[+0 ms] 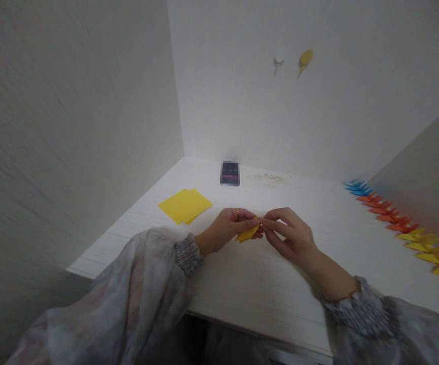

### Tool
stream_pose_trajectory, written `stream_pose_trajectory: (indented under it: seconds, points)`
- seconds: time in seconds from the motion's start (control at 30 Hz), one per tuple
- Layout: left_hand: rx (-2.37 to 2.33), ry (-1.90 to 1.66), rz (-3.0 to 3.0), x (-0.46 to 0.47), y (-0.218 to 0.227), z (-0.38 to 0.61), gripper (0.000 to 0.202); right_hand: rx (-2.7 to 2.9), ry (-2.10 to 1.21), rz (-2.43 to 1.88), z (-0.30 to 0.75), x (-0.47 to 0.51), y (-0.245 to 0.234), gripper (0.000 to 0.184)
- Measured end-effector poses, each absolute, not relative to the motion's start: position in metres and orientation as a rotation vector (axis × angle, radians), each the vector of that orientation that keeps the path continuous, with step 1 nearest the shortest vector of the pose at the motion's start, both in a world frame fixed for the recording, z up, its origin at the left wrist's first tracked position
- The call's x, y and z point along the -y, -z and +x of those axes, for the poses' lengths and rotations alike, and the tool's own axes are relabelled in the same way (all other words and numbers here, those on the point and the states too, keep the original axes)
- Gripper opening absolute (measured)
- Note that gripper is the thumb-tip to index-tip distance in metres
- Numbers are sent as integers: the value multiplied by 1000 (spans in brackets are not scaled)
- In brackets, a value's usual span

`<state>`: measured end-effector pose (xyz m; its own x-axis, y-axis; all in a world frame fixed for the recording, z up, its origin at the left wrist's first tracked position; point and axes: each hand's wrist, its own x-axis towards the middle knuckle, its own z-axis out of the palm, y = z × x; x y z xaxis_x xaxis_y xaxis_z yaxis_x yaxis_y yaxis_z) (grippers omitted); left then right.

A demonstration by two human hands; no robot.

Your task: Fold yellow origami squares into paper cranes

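Surface: a white, faintly grained top (234, 284), its near edge running across the lower part of the view, with brownish marks (270, 178) toward the back.
Room: pale walls close the surface in, one on the left (90, 126), one at the back (227, 101) and a greyer one on the right (428, 157); the light is dim.
Back wall fittings: a white hook (279, 58) and, just to its right, a yellow hook (306, 57).
Dark patch: a pixelated dark object (230, 174) near the back wall, its details hidden.
Yellow sheets: flat squares (184, 205), overlapping at slightly different angles, left of the hands.
Folded row: pointed paper pieces along the right side, blue (357, 187) at the far end, then orange-red (384, 210), then yellow (432, 253) nearest.
Folded yellow paper: a small piece (246, 234) in the left hand, over the middle of the surface toward the front.
Left hand: closed around that piece (227, 229), thumb across its upper side, a ring (237, 213) on one finger.
Right hand: partly curled (293, 235), fingertips at the piece's right tip; whether they pinch it, I cannot tell.
Sleeves: grey, gathered at the cuffs (189, 255).
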<state>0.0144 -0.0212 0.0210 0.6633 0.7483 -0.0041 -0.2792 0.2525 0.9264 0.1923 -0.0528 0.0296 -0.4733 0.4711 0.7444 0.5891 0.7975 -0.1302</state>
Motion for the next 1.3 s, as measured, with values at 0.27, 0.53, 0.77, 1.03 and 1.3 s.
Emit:
stream_pose_trajectory:
  seconds: [0.27,0.53,0.77,1.03,1.3]
  points:
    - [-606,-929,1309,24,-23,18,27,1917,-270,-918,179,52,-32,12]
    - [-832,-1123,1935,26,-25,10,26,1644,-742,-1078,173,51,-30,10]
    - [-775,-1219,2117,25,-22,8,22,1451,-1062,-1062,170,48,-28,15]
    - [-827,-1176,2187,24,-22,8,22,1436,-1092,-1075,174,46,-29,13]
    - [-870,-1122,2133,26,-25,8,22,1431,-1124,-1113,174,46,-31,14]
